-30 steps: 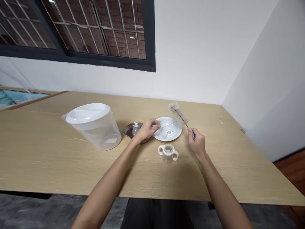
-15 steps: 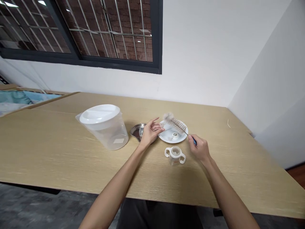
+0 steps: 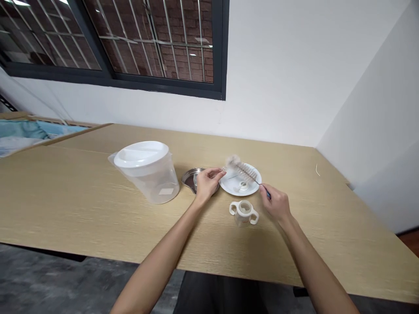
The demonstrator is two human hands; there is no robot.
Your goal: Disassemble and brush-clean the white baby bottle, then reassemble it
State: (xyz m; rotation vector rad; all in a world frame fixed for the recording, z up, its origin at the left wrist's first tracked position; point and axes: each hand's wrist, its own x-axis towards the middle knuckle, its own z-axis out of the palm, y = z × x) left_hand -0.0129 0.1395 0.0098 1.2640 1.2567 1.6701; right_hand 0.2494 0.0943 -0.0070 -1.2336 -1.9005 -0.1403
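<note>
Right grip [image 3: 276, 203] holds brush [image 3: 245, 170], left grip [image 3: 207, 183] a seemingly clear piece [image 3: 223, 169].

The brush [image 3: 244, 171] had whitish bristles [image 3: 245, 172] and a blue handle [image 3: 268, 193]. The plate [image 3: 228, 186] was white, the counter [image 3: 81, 196] light brown with fine grain, the window frame [image 3: 220, 56] dark grey.

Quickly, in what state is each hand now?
Left hand: closed, pinching a small clear piece.
Right hand: closed, holding the brush by its blue handle.
</note>
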